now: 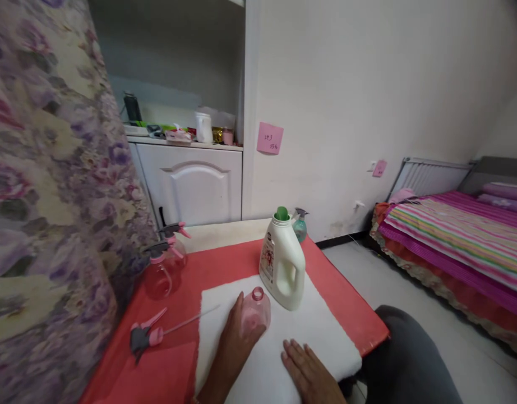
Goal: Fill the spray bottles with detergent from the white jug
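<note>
A clear pink spray bottle without its top stands on a white towel, its round mouth facing up. Wrapped around its lower side is my left hand, thumb and fingers on opposite sides. My right hand lies flat on the towel with the fingers stretched out, to the right of the bottle. Behind the bottle stands a large white detergent jug with a green piece in its mouth. A grey and pink spray head with a long tube lies on the red cloth at left.
Two pink spray bottles with tops, one in front and one behind, stand at the table's left. A green spray bottle is behind the jug. The red tablecloth covers the table. A floral curtain hangs left; a bed is at right.
</note>
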`<control>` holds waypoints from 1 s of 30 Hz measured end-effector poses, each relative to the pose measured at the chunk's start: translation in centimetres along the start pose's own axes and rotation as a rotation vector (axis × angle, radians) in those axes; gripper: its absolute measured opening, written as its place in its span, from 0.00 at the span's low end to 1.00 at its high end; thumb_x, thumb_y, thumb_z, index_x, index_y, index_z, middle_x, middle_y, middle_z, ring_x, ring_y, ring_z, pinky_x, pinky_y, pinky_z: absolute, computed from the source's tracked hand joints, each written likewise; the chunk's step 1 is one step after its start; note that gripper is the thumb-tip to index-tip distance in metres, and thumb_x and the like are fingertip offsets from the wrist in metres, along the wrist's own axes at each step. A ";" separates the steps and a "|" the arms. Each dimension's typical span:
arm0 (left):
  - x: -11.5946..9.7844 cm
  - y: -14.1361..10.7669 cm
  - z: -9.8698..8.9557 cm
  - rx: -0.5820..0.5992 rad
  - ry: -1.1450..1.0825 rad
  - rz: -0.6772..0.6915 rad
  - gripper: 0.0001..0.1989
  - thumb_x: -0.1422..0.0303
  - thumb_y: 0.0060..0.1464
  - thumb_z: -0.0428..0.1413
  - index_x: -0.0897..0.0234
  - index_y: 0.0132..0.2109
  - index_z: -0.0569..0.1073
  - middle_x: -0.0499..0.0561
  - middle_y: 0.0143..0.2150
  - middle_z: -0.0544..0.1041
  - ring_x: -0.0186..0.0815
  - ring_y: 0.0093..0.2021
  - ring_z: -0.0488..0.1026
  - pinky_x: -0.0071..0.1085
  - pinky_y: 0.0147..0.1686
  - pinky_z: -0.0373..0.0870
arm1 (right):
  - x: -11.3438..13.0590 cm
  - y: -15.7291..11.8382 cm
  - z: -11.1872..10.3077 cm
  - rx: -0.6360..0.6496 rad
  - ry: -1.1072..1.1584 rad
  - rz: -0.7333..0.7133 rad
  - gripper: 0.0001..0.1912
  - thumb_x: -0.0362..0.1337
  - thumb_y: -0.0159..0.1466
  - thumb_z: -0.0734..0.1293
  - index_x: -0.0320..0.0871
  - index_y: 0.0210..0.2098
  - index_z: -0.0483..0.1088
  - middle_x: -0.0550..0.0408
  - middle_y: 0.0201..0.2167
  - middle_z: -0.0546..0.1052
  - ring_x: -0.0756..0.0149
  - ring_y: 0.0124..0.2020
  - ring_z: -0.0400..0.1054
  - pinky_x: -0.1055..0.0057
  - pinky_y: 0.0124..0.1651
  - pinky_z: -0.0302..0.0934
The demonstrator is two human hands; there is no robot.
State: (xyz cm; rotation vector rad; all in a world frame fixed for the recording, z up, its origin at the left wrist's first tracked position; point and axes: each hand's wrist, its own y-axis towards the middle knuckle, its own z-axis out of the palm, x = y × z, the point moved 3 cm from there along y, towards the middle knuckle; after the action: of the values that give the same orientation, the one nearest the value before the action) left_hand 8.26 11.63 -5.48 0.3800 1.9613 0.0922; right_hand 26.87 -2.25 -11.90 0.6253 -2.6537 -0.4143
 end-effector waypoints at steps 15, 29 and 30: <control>-0.8 -0.3 -0.7 0.077 0.017 -0.085 0.41 0.60 0.47 0.58 0.68 0.66 0.55 0.61 0.68 0.60 0.50 0.67 0.57 0.45 0.65 0.54 | 3.5 0.8 -7.8 -0.147 1.617 0.610 0.45 0.67 0.63 0.43 0.42 0.60 0.66 0.41 0.62 0.67 0.50 0.64 0.59 0.48 0.67 0.48; -0.3 -0.5 -1.7 0.058 0.055 -0.022 0.36 0.55 0.55 0.54 0.67 0.65 0.56 0.63 0.67 0.61 0.49 0.66 0.59 0.49 0.64 0.55 | 4.9 3.7 -10.6 -0.122 2.256 0.616 0.37 0.58 0.64 0.61 0.31 0.57 0.68 0.38 0.59 0.70 0.52 0.63 0.61 0.60 0.66 0.48; -0.7 -0.7 -2.0 0.024 0.037 0.001 0.33 0.55 0.56 0.52 0.66 0.64 0.58 0.62 0.67 0.62 0.48 0.66 0.59 0.49 0.64 0.55 | 4.9 3.9 -10.7 -0.115 2.244 0.600 0.34 0.56 0.65 0.61 0.32 0.57 0.68 0.39 0.59 0.71 0.53 0.63 0.61 0.60 0.66 0.47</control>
State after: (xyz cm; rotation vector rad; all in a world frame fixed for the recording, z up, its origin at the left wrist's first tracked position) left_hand 6.54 10.98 -4.20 0.3974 2.0002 0.0765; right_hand 25.92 -3.34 0.38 -0.0270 -0.5104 0.2858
